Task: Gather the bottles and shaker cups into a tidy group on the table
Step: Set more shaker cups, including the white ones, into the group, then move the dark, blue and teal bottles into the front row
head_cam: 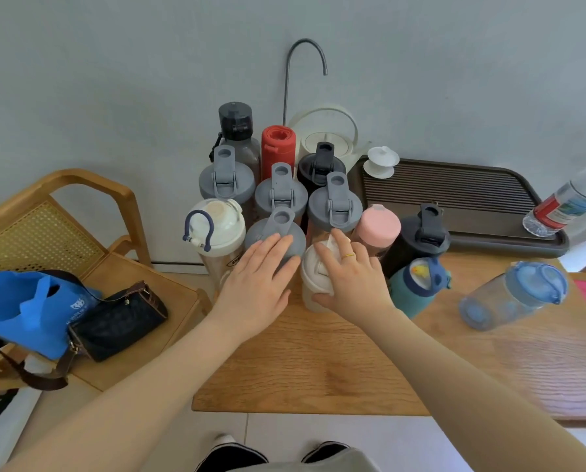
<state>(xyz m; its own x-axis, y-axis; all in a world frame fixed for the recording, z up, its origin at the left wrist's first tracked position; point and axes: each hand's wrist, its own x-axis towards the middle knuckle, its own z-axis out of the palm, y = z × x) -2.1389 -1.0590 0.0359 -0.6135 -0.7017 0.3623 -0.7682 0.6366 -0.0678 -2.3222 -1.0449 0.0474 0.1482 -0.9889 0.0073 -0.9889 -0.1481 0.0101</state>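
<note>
Several bottles and shaker cups stand packed together at the table's far left corner. My left hand (255, 284) lies flat, fingers spread, on a grey-lidded shaker (278, 233) in the front row. My right hand (349, 275) grips the lid of a cream-white shaker cup (310, 287) beside it. Around them stand a white-lidded shaker with a navy loop (216, 229), a pink-capped bottle (376, 226), a black-lidded shaker (420, 236) and a teal bottle (415, 287). A clear shaker with a blue lid (516, 298) stands apart at the right.
A dark slatted tea tray (454, 195) holds a white lidded cup (381, 161) and a clear water bottle (570, 202). A white kettle (325, 134) with a curved spout pipe is by the wall. A wooden chair (80, 233) with a blue bag and black purse stands left.
</note>
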